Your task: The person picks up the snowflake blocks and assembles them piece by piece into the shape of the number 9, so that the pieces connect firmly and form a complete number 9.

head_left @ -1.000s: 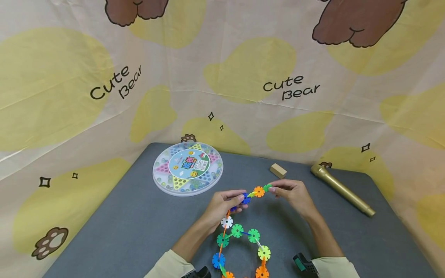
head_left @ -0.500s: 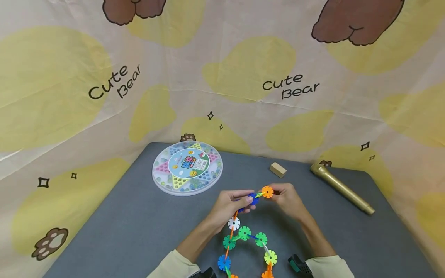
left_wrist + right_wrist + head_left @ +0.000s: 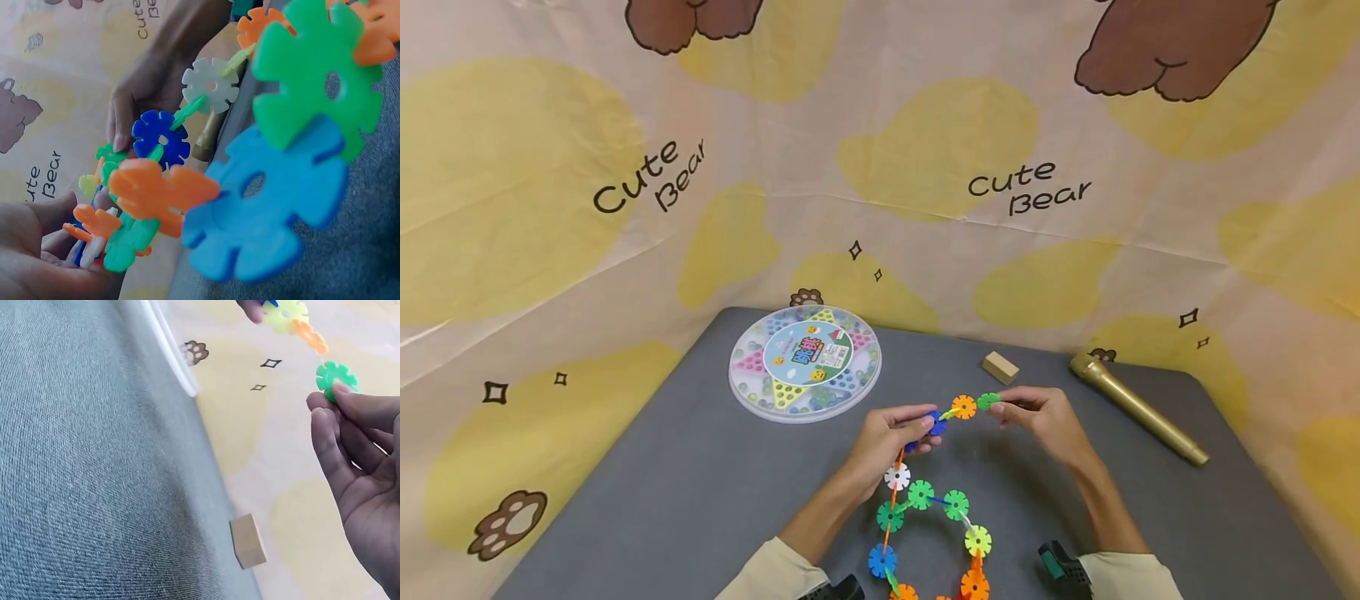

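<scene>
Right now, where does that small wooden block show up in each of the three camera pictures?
Head view: the wooden block lies at the far edge of the grey table, just beyond the right hand.
Left wrist view: not in it.
Right wrist view: the block sits low in the middle, at the table's edge.
Shared landmark: the green disc pinched by the right hand.

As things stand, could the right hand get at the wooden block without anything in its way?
Probably yes. The right hand pinches the green disc, and the wooden block lies just beyond it on bare grey mat. It would have to release the disc first.
</scene>
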### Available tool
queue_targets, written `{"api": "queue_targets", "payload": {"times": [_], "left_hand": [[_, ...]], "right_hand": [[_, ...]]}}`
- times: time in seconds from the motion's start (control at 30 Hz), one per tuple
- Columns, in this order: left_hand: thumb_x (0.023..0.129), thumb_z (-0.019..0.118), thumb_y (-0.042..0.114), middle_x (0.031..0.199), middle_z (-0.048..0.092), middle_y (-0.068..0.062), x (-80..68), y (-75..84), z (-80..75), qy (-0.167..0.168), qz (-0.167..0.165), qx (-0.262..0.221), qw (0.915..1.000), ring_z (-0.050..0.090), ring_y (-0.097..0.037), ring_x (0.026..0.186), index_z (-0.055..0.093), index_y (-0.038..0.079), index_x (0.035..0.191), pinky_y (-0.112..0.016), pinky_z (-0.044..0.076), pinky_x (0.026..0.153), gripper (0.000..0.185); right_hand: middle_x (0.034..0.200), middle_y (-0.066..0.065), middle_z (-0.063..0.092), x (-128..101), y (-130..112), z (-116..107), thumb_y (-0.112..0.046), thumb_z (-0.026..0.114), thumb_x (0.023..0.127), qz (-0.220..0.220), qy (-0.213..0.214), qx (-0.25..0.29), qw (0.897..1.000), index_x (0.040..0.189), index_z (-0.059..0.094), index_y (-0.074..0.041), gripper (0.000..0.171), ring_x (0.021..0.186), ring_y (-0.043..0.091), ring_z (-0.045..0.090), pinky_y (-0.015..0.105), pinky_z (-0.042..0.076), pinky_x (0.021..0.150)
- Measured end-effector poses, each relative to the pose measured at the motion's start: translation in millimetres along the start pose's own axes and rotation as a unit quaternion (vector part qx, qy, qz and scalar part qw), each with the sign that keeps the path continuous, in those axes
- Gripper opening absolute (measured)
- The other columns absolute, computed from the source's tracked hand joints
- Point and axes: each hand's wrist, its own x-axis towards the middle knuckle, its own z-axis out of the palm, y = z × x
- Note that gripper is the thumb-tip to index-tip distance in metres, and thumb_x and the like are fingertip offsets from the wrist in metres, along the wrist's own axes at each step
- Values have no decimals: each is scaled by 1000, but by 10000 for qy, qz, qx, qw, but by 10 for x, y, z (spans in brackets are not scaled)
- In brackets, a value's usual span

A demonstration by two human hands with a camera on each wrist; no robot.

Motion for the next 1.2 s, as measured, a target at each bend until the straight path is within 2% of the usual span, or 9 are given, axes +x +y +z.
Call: {"api": "queue_targets", "payload": {"times": [0.13, 0.37, 0.53, 0.73, 0.9, 1.2], "left_hand": [[105, 68, 15, 116, 76, -25, -4, 14, -18, 21, -92, 13, 10000, 79, -20, 96, 68, -2, 137, -26, 62, 87, 37], [105, 68, 15, 115, 77, -25, -11, 25, -36, 25, -160, -19, 9999, 78, -15, 93, 68, -3, 137, -25, 62, 85, 37], [105, 69, 16, 113, 78, -18, -15, 29, -44, -34, -194, 27, 9998, 78, -16, 94, 69, -2, 137, -25, 62, 85, 37], [105, 69, 18, 114, 78, -17, -29, 30, -45, -48, -203, 66, 9998, 79, -18, 95, 69, -1, 136, -26, 62, 85, 37], [105, 68, 18, 114, 78, -18, -31, 31, -46, -53, -188, 75, 9998, 79, -19, 95, 68, -2, 137, -26, 62, 86, 38], [105, 69, 19, 112, 79, -17, -31, 39, -49, -66, -239, 49, 9997, 79, -17, 95, 69, -1, 137, -25, 62, 85, 38]], "right_hand": [[90, 3, 79, -12, -22, -26, -13, 74, 100, -72, -7, 94, 9999, 108, 80, 0, 16, 81, 30, 74, 34, 62, 82], [94, 8, 80, -19, -11, 0, -10, 73, 101, -285, 32, 225, 9993, 114, 79, 1, 19, 80, 31, 74, 35, 63, 79], [92, 0, 80, -19, -8, 26, -9, 73, 100, -378, 90, 229, 9990, 112, 80, 0, 16, 81, 32, 75, 35, 63, 78], [93, 0, 80, -8, 5, 48, -10, 73, 101, -350, 69, 165, 9992, 111, 81, -3, 15, 84, 35, 75, 37, 63, 79], [93, 6, 79, -10, -1, 44, -10, 73, 101, -367, 230, 140, 9990, 113, 80, -2, 16, 81, 32, 74, 37, 64, 78], [102, 16, 79, -16, 10, 39, -7, 71, 102, -589, -74, 157, 9981, 117, 80, -2, 18, 83, 23, 76, 34, 63, 81]]}}
